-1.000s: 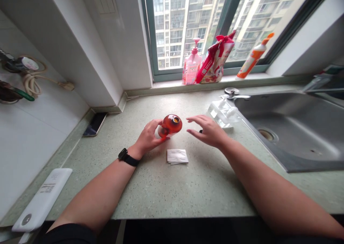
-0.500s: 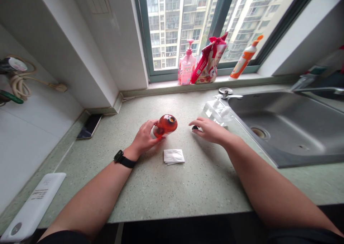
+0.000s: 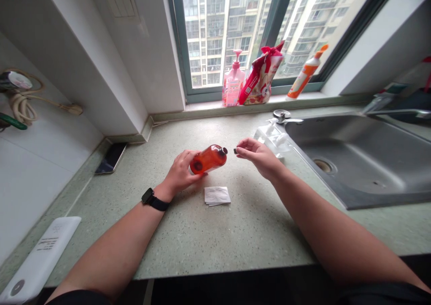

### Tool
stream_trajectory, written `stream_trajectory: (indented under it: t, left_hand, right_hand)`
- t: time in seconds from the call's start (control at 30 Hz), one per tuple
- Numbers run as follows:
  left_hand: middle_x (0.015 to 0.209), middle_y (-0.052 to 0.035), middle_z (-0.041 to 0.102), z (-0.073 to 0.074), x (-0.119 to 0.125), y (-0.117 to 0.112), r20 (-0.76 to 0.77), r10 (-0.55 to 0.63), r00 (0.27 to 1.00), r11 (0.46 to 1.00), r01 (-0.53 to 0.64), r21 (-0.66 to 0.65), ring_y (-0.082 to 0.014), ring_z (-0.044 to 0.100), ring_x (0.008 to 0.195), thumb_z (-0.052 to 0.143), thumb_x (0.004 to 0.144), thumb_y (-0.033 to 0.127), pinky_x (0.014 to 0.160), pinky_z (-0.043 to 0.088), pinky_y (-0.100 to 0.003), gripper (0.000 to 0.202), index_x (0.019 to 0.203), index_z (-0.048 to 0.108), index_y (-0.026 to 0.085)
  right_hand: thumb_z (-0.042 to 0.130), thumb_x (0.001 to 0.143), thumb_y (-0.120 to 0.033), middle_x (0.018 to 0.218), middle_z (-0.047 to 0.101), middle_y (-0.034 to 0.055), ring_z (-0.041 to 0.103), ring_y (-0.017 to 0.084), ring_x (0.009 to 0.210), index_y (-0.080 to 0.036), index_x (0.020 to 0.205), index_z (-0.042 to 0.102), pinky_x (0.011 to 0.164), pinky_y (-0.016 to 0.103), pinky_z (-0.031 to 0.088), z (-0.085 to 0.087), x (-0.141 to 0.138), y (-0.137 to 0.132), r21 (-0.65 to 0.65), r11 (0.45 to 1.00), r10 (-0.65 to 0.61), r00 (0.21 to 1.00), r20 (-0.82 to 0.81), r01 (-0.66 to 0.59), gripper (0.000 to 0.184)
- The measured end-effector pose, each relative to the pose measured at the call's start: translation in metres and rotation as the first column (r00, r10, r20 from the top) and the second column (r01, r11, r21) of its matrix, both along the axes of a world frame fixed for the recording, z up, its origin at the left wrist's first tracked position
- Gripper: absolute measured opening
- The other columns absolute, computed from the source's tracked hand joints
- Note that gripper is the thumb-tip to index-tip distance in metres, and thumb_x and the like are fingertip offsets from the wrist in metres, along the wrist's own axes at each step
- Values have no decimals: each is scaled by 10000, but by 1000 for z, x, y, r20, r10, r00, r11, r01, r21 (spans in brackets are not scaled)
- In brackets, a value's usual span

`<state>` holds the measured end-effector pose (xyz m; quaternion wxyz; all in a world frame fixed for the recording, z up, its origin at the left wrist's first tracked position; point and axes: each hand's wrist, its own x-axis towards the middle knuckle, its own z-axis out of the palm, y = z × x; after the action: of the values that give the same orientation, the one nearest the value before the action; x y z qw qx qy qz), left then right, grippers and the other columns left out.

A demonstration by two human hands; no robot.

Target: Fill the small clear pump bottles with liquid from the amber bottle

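My left hand [image 3: 179,172] grips a small orange translucent bottle [image 3: 208,159] above the green speckled counter [image 3: 215,233], tilted almost flat with its open mouth pointing right. My right hand [image 3: 257,154] is raised just right of that mouth and pinches a small dark cap [image 3: 235,151] between thumb and fingers, a short gap from the bottle's neck. A folded white tissue [image 3: 217,195] lies on the counter below the bottle. A black watch [image 3: 153,198] sits on my left wrist.
A steel sink [image 3: 360,157] fills the right side, with a clear plastic bottle [image 3: 273,137] lying at its left edge. On the windowsill stand a pink pump bottle [image 3: 233,84], a red pouch [image 3: 261,76] and an orange bottle [image 3: 305,75]. A phone [image 3: 111,159] and a white power bank [image 3: 37,260] lie at left.
My right hand went down to the counter, picked up the small dark cap and lifted it to the bottle's mouth. My left hand tipped the bottle flatter, its mouth turned to the right.
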<state>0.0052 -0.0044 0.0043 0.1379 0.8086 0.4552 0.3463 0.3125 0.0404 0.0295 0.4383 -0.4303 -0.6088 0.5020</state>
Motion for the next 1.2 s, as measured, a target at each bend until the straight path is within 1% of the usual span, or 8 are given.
stream_trajectory:
  t: [0.17, 0.27, 0.37, 0.47, 0.63, 0.87, 1.07, 1.2]
  left_hand:
    - [1347, -126, 635, 1, 1, -4, -39, 0, 999, 1000, 0, -1, -321, 639, 1226, 840, 883, 433, 1090, 545, -510, 670, 1487, 607, 264]
    - [1345, -115, 620, 1, 2, -5, -47, 10, 999, 1000, -10, 1, -313, 643, 1204, 849, 878, 435, 1079, 551, -503, 686, 1504, 604, 295]
    - [1337, -114, 606, 1, 2, -6, -47, 28, 999, 1000, -27, 8, -305, 643, 1191, 857, 876, 440, 1070, 559, -489, 698, 1509, 600, 297]
    - [1328, -118, 594, 1, 3, -7, -55, 52, 997, 998, -50, 25, -304, 640, 1183, 862, 872, 447, 1057, 564, -478, 706, 1507, 602, 278]
    - [1313, -107, 592, 1, 2, -7, -90, 112, 990, 991, -104, 87, -310, 629, 1196, 875, 858, 431, 1078, 550, -504, 707, 1497, 611, 279]
    - [1308, -109, 585, -2, 0, -5, -113, 134, 984, 981, -116, 152, -314, 619, 1196, 894, 838, 395, 1081, 545, -536, 727, 1499, 615, 276]
    - [1342, -123, 576, -3, -1, -6, -134, 134, 982, 973, -105, 205, -324, 611, 1215, 855, 879, 405, 1084, 541, -551, 689, 1510, 608, 278]
    - [1349, -119, 574, -3, -1, -6, -144, 137, 980, 966, -100, 238, -322, 609, 1225, 834, 907, 413, 1098, 530, -552, 668, 1519, 594, 293]
  right_hand:
    - [895, 734, -680, 1000, 743, 43, 718, 268, 1040, -267, 871, 640, 1016, 478, 579, -4, -10, -4, -189, 982, -15, 979, -204, -25, 504]
    - [873, 754, -685, 1027, 762, 59, 716, 303, 1110, -275, 868, 633, 1050, 515, 568, -8, -13, -4, -227, 973, -7, 972, -237, -49, 488]
    - [901, 746, -638, 1021, 764, 46, 719, 290, 1099, -272, 862, 643, 1056, 503, 559, -10, -15, -5, -236, 971, -39, 965, -258, -24, 463]
    - [915, 743, -615, 1009, 767, 35, 723, 259, 1049, -267, 900, 675, 1017, 468, 574, -11, -18, -7, -164, 986, -78, 971, -225, 41, 450]
    - [877, 789, -639, 1032, 816, 70, 759, 256, 999, -245, 1050, 752, 988, 483, 604, -11, -19, -9, 61, 994, -86, 994, -71, 90, 488]
    - [826, 875, -556, 1098, 843, 66, 794, 261, 1048, -258, 1053, 806, 1062, 530, 620, -8, -15, -11, 343, 937, -93, 992, 87, 58, 348]
    - [771, 892, -654, 1002, 854, 70, 809, 259, 939, -246, 992, 814, 931, 457, 642, -5, -14, -13, 393, 918, -136, 969, 205, 45, 422]
    - [519, 1003, -763, 761, 796, 54, 756, 231, 751, -234, 783, 783, 767, 391, 578, -5, -9, -12, 404, 915, -195, 900, 389, 23, 630]
